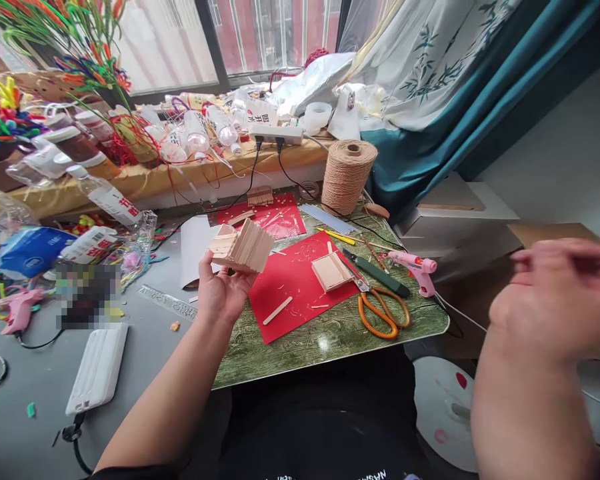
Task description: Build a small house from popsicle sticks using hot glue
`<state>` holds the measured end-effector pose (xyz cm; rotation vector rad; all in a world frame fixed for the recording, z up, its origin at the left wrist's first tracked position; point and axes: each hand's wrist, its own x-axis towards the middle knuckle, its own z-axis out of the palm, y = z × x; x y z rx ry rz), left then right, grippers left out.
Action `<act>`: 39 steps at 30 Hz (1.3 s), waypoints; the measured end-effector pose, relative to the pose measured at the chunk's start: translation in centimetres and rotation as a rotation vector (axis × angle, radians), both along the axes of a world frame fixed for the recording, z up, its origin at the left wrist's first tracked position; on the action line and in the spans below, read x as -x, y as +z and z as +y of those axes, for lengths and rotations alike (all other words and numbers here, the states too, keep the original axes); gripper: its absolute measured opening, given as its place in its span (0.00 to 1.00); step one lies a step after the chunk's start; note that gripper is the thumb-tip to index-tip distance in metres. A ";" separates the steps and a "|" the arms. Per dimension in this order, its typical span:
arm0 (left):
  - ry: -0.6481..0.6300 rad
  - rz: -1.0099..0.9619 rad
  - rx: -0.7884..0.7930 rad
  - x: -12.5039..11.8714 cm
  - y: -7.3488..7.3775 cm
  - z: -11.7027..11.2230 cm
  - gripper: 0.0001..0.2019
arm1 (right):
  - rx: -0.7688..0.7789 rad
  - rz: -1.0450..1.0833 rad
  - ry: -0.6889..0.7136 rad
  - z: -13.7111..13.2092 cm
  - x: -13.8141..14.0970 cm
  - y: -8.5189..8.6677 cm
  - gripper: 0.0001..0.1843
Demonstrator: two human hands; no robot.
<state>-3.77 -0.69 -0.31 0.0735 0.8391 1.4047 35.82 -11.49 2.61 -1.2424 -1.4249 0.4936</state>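
Observation:
My left hand (223,293) is closed around the underside of a small craft-stick model (245,247), held up over the left part of the red paper. Its slanted, roof-like panel of sticks faces right. Off to the right, beyond the table's edge, my right hand (550,300) is raised and blurred, so its fingers cannot be made out. On the red paper (285,280) lie a flat craft-stick piece (331,271) and a loose stick (277,311). Orange-handled scissors (384,313) rest beside the paper, their blades by the stick piece.
A pink glue gun (417,270) stands near the table's right edge, by a green utility knife (377,272). A twine spool (349,177) is behind them. Power cords run from a power strip (276,135). Bottles crowd the sill. A white power bank (98,369) lies left.

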 end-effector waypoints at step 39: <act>-0.178 0.751 -0.691 0.3 -5.0 -1.1 0.52 | 0.343 0.260 0.508 7.1 19.9 -9.9 0.12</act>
